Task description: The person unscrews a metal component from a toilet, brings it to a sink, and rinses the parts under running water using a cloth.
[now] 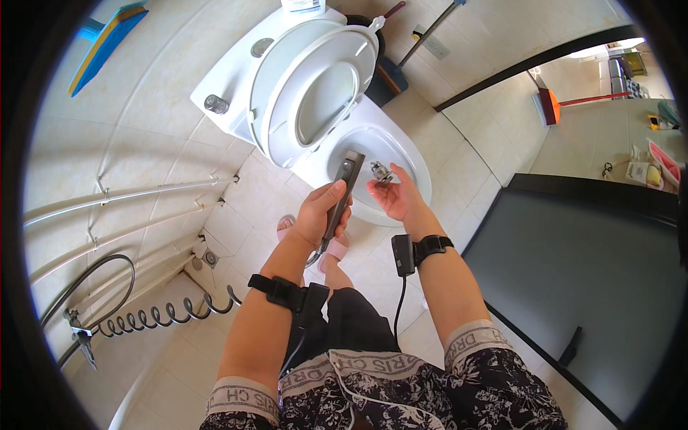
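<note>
1. Grey handheld sprayer (345, 183): at the centre of the frame, tilted, its upper end in front of the toilet bowl (419, 168).
2. The left hand (315, 211) has its fingers wrapped round the sprayer's handle, thumb lying along it toward the upper end.
3. The right hand (403, 201), just right of it, is loosely curled, with a small metal fitting (381, 172) at its fingertips; how firmly it is pinched I cannot tell.
4. The fitting appears above the bowl opening, so a loose or wet fingertip hold could drop it in. If the left thumb bears on a trigger, water might spurt; which part it presses is unclear.
5. A black coiled hose (172, 315), lower left, runs behind the left forearm; its join to the sprayer is hidden. If joined, its pull could twist the handle.
6. The thin cable (400, 308) hanging from the right wrist module (403, 256) could snag if that arm swings wide.
7. Further out, the raised toilet seat (279, 118) leans back, upper centre; were it knocked, it could fall toward the hands.
</note>
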Motion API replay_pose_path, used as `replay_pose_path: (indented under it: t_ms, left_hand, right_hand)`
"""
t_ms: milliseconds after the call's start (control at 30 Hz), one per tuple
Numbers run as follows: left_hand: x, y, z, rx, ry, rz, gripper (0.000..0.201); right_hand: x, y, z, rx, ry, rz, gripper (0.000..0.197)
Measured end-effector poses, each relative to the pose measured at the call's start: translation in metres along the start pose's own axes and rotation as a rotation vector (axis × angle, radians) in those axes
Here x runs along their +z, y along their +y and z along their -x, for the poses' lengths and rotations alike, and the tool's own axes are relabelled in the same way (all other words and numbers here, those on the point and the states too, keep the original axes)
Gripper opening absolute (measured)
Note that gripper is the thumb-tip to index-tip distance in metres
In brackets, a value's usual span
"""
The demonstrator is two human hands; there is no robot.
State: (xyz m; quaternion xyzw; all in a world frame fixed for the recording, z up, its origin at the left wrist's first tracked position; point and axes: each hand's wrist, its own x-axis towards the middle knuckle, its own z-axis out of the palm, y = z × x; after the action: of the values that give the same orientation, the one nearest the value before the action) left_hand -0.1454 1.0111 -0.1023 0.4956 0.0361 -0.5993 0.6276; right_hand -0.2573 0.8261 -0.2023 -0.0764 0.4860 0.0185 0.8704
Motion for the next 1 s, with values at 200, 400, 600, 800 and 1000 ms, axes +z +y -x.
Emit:
replay_pose_path:
  t_ms: [200, 400, 600, 800, 1000]
  left_hand:
    - [0.002, 0.0, 0.001, -0.015, -0.033, -0.003, 0.044]
    - [0.002, 0.002, 0.0, -0.013, -0.036, -0.033, 0.044]
    - [-0.004, 0.006, 0.001, 0.003, -0.038, -0.037, 0.045]
    - [-0.012, 0.006, 0.005, -0.008, -0.022, -0.041, 0.045]
    - [-0.009, 0.012, 0.006, 0.012, -0.008, -0.055, 0.042]
  right_hand:
    - [0.002, -0.002, -0.006, -0.012, 0.069, 0.03, 0.058]
    - [-0.002, -0.003, -0.011, 0.004, 0.075, 0.029, 0.058]
    - [0.0, -0.005, -0.006, 0.011, 0.078, 0.071, 0.055]
    - [0.007, -0.001, -0.008, -0.186, 0.018, 0.436, 0.045]
    - [-0.003, 0.001, -0.019, -0.671, 0.16, 1.326, 0.052]
